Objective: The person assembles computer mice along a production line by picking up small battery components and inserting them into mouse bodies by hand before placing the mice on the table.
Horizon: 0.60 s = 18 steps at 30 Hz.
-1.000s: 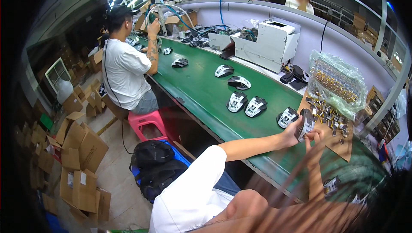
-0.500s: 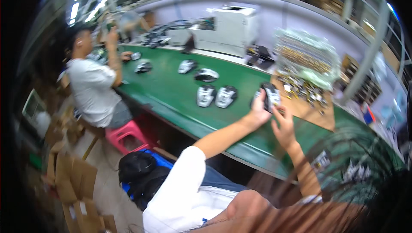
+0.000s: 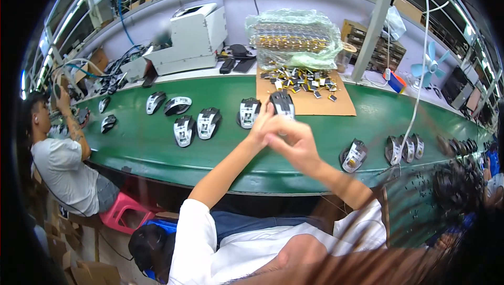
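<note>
My left hand (image 3: 258, 127) is closed around a black-and-silver computer mouse (image 3: 282, 105), held up over the green bench (image 3: 157, 148). In front of its lower end is my right hand (image 3: 295, 140), with thumb and fingers bent together by my left hand. Whatever is between those fingers is hidden. Just left of the held mouse lies another mouse (image 3: 248, 112). A pair of mice (image 3: 209, 123) sits further left, with more behind. To the right rests a single mouse (image 3: 354, 156) with a yellow part inside.
Small silver-black pieces (image 3: 307, 81) with yellow ends lie piled on a cardboard sheet (image 3: 315, 107). Behind them is a bubble-wrapped stack (image 3: 294, 38). A white machine (image 3: 197, 35) stands at the back. A white cable (image 3: 420, 75) hangs on the right. A co-worker (image 3: 63, 159) sits at left.
My view has swung right, showing more of the bench's right side. My right hand has moved across in front of the mouse, beside my left hand. The mouse stays in my left hand.
</note>
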Tool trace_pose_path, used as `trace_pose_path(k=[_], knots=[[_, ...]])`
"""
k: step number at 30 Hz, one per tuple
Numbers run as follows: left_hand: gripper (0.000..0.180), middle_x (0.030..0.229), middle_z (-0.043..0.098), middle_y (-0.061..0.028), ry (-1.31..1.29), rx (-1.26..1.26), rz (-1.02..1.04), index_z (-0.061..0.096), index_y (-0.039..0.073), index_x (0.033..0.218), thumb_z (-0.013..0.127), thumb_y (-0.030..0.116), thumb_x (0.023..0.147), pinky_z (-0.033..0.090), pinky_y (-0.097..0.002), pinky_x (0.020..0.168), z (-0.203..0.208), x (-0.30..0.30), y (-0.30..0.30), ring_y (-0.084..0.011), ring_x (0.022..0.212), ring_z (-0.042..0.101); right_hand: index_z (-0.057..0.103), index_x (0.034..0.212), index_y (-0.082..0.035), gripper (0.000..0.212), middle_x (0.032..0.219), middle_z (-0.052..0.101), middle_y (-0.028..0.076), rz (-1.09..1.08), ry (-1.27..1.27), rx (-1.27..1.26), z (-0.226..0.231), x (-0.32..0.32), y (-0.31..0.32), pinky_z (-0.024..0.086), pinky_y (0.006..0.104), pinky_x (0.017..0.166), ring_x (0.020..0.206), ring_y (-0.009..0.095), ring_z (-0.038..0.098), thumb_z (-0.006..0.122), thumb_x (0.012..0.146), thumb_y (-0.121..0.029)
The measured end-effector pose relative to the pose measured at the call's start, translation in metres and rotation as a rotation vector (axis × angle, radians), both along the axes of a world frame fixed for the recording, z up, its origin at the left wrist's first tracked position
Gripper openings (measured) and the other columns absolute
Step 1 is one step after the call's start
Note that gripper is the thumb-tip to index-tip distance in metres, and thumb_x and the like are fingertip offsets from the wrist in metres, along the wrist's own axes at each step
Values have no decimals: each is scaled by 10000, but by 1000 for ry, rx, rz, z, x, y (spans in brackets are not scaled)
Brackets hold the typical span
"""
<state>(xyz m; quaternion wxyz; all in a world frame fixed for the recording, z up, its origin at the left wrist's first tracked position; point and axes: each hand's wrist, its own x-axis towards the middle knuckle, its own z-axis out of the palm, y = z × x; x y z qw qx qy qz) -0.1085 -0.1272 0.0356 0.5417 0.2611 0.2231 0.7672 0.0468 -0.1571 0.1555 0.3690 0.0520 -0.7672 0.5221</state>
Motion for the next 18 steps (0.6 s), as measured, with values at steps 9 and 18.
trace_pose_path(k=[9, 18], knots=[[284, 1188, 461, -157, 1739, 16, 585, 600, 85, 1078, 589, 113, 795, 354, -412, 931, -4, 22, 7, -334, 1068, 394, 573, 579, 4, 254, 571, 516, 71, 1109, 21, -320, 58, 24, -66, 378, 301, 492, 543, 205, 493, 739, 717, -129], [503, 1043, 511, -218, 1851, -678, 1039, 561, -3, 1057, 624, 389, 748, 388, -428, 852, -2, -65, -5, -351, 993, 450, 547, 545, -16, 319, 533, 486, 47, 1179, -49, -333, 44, 9, -67, 355, 297, 455, 514, 199, 483, 761, 683, -208]])
